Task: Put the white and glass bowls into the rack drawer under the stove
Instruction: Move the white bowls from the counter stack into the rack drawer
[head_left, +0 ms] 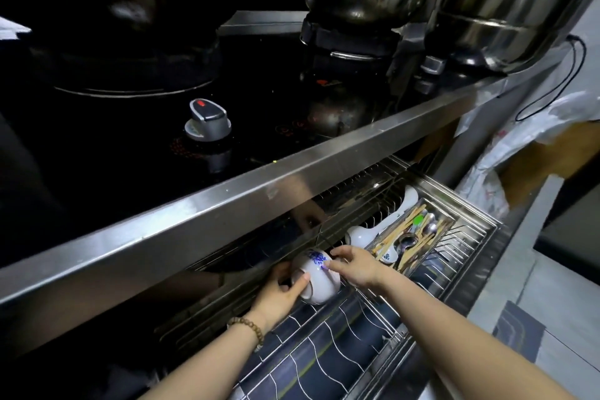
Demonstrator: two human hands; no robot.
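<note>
A white bowl [319, 281] with blue markings lies tipped on its side over the wire rack drawer [328, 354], which is pulled out under the stove. My left hand [281, 294] grips the bowl from the left, thumb on its rim. My right hand [352, 265] rests fingertips on the bowl's upper side. Another white bowl [360, 235] stands on edge in the rack just behind. No glass bowl shows in this view.
A cutlery tray [418, 237] with chopsticks and spoons fills the drawer's right rear. The steel counter edge [227, 201] overhangs the drawer. Above are a stove knob [207, 120], a wok and steel pots [506, 6]. White plastic bags [519, 153] hang at right.
</note>
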